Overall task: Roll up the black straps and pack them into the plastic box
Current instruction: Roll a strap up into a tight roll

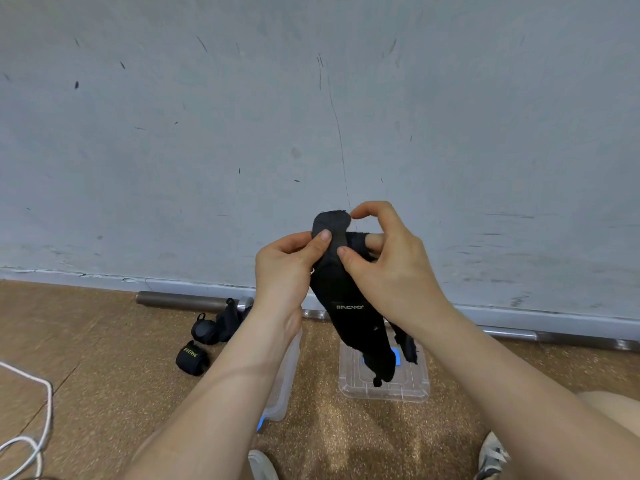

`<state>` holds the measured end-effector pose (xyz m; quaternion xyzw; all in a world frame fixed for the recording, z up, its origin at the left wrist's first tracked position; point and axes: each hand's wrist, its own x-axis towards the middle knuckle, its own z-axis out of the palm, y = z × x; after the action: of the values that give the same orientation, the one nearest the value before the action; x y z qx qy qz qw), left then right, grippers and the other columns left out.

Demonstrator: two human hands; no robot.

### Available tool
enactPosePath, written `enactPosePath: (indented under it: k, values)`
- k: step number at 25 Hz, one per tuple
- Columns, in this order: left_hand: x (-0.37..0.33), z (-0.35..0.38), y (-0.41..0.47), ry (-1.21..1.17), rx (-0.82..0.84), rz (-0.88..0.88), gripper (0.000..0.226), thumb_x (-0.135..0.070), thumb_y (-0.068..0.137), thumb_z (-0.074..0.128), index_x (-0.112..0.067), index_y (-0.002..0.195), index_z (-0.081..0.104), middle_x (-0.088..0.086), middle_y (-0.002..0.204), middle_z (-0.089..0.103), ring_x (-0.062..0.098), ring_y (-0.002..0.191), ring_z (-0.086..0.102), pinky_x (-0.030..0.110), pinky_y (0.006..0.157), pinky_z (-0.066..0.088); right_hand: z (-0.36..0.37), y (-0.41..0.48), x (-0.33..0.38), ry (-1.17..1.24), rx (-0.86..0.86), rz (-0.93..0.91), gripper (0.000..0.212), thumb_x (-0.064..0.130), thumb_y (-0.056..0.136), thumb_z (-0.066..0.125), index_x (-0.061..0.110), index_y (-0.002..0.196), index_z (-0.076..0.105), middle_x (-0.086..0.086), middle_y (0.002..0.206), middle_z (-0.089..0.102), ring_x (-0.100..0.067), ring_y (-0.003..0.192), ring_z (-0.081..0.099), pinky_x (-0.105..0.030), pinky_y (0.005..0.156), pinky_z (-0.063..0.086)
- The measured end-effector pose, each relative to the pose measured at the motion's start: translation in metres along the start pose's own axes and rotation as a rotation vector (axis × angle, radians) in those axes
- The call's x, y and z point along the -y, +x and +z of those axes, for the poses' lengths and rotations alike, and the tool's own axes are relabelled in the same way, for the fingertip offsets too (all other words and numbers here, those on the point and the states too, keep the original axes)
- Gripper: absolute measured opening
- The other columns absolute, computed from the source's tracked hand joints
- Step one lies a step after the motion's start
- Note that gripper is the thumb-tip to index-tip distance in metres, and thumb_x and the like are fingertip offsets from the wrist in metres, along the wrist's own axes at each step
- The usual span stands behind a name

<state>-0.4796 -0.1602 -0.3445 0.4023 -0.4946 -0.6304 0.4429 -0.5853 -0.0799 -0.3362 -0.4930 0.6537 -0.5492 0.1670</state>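
Note:
A long black strap point(349, 299) with a small white logo hangs in the air before the wall. My left hand point(287, 268) pinches its upper end with the thumb on top. My right hand point(384, 261) grips the same end from the right, fingers curled around it. The strap's tail dangles down over a clear plastic lid point(384, 386). The clear plastic box point(287, 375) stands on the floor, mostly hidden behind my left forearm. A rolled black strap point(191, 357) with yellow lettering lies on the floor to the left, and more black straps point(216, 325) are piled behind it.
A metal bar point(180, 300) lies along the foot of the grey wall. A white cable point(31, 420) loops at the lower left. My shoes point(491, 455) show at the bottom edge on the brown cork floor.

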Motion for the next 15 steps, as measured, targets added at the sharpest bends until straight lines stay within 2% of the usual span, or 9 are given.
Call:
enactPosePath:
  k: [3,4,6,7,8,10,12,15]
  values:
    - [0.003,0.000,0.001,0.005,0.000,-0.039,0.016,-0.016,0.083,0.076,-0.004,0.093,0.074,0.014,0.087,0.076,0.023,0.078,0.073,0.031,0.069,0.059,0.001,-0.001,-0.001,-0.074,0.023,-0.031,0.043,0.023,0.087,0.071,0.035,0.115,0.040,-0.004,0.070,0.069,-0.020,0.066,0.066,-0.041,0.063,0.055]
    - [0.004,0.000,0.001,0.014,-0.005,-0.043,0.018,-0.016,0.082,0.077,-0.003,0.095,0.074,0.015,0.089,0.076,0.025,0.080,0.074,0.032,0.071,0.060,0.002,-0.002,-0.001,-0.122,0.030,-0.059,0.044,0.023,0.088,0.070,0.035,0.116,0.039,-0.001,0.066,0.065,-0.016,0.062,0.062,-0.037,0.059,0.052]
    - [0.005,0.000,0.000,0.017,-0.001,-0.053,0.016,-0.015,0.083,0.076,-0.003,0.094,0.074,0.014,0.087,0.076,0.024,0.077,0.074,0.031,0.067,0.060,0.002,-0.002,-0.003,-0.197,0.033,-0.103,0.042,0.018,0.089,0.067,0.032,0.118,0.041,0.006,0.057,0.053,-0.009,0.054,0.052,-0.020,0.052,0.039]
    - [0.005,0.000,0.000,0.015,0.011,-0.060,0.014,-0.015,0.084,0.075,-0.004,0.092,0.074,0.013,0.084,0.076,0.022,0.074,0.073,0.028,0.063,0.058,0.001,-0.002,-0.004,-0.203,0.030,-0.105,0.040,0.015,0.090,0.065,0.031,0.118,0.042,0.009,0.054,0.048,-0.008,0.052,0.049,-0.018,0.050,0.035]
    - [0.005,0.000,-0.001,0.017,0.021,-0.062,0.012,-0.016,0.085,0.074,-0.005,0.090,0.074,0.011,0.082,0.075,0.020,0.072,0.073,0.027,0.060,0.057,0.000,-0.002,-0.004,-0.187,0.029,-0.100,0.038,0.012,0.090,0.063,0.030,0.117,0.043,0.009,0.052,0.046,-0.008,0.051,0.047,-0.018,0.050,0.034]
    - [0.006,0.000,0.000,0.052,0.018,-0.060,0.017,-0.022,0.086,0.074,-0.006,0.092,0.073,0.008,0.080,0.074,0.016,0.068,0.071,0.024,0.057,0.054,0.001,-0.002,-0.006,-0.116,0.042,-0.074,0.035,0.006,0.091,0.059,0.030,0.111,0.044,0.005,0.057,0.054,-0.010,0.050,0.047,-0.020,0.049,0.035]
    - [0.010,0.000,0.002,0.150,0.001,-0.092,0.033,-0.036,0.087,0.072,-0.007,0.100,0.067,0.007,0.085,0.073,0.013,0.068,0.069,0.024,0.056,0.052,0.003,-0.003,-0.007,0.002,0.025,-0.003,0.033,0.004,0.092,0.058,0.032,0.103,0.044,-0.008,0.068,0.065,-0.018,0.053,0.053,-0.033,0.050,0.044]
    - [0.013,0.002,0.001,0.191,0.031,-0.187,0.052,-0.050,0.084,0.071,-0.009,0.113,0.060,0.010,0.094,0.074,0.018,0.077,0.071,0.028,0.059,0.052,0.003,-0.001,-0.008,0.165,-0.038,0.115,0.028,0.007,0.089,0.059,0.029,0.097,0.045,-0.020,0.074,0.066,-0.029,0.056,0.053,-0.036,0.051,0.044]
